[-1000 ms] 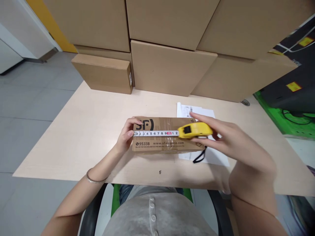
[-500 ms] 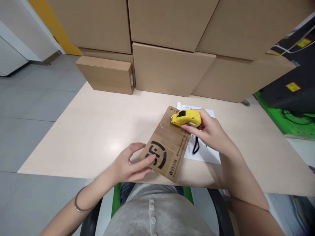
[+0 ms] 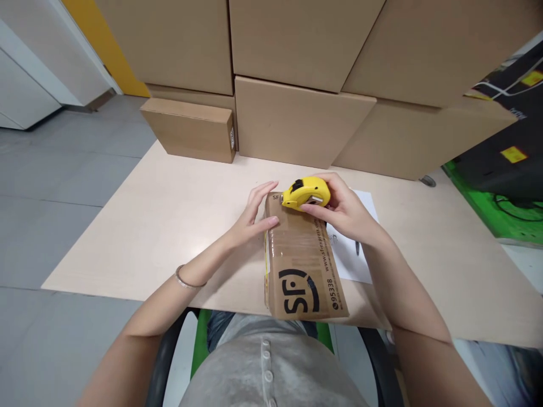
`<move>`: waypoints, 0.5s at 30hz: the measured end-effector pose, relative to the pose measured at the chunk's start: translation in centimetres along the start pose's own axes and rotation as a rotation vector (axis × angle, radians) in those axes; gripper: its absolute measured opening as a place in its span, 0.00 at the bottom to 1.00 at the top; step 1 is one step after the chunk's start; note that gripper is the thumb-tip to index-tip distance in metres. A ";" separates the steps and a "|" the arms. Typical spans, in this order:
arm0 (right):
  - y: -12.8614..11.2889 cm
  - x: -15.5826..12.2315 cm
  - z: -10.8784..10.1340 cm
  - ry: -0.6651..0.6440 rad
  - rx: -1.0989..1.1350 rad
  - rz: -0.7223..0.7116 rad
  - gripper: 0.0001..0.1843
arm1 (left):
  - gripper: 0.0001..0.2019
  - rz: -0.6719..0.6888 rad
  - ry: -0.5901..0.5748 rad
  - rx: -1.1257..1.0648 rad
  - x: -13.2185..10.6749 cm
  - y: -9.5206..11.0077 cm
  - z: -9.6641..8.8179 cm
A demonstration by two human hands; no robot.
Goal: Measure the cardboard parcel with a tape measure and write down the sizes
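Note:
A brown cardboard box with black SF lettering lies on the table near its front edge, its long side pointing away from me. My right hand grips a yellow tape measure over the box's far end. The metal tip of the tape is at the far edge of the box top; no drawn-out blade shows. At the far left corner is my left hand, fingers stretched out and thumb reaching onto the top of the box. A white paper sheet lies partly under my right arm, with a dark pen on it.
Large cardboard boxes are stacked along the back of the table. A flatter carton stands in front of them at the left. A black machine stands to the right on a green surface.
The box has turned from slanted to nearly straight and now sits slightly nearer me. My left hand has moved from its near end to the far left corner. The tape measure has shifted left.

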State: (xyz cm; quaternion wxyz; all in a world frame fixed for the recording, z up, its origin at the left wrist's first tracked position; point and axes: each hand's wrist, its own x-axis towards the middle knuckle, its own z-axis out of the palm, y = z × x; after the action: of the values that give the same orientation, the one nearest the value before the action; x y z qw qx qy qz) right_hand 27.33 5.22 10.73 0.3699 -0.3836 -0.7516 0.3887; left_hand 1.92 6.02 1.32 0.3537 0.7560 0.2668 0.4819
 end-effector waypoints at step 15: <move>-2.1 0.5 -2.5 -0.212 -0.420 -0.208 0.21 | 0.19 -0.252 0.214 -0.561 1.4 -0.9 3.5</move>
State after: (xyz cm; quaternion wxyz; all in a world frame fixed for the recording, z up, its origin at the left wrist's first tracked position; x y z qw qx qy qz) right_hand 28.66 5.56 13.76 0.2392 -0.3295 -0.8860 0.2221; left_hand 5.63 6.65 0.43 0.5753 0.5352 0.2505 0.5656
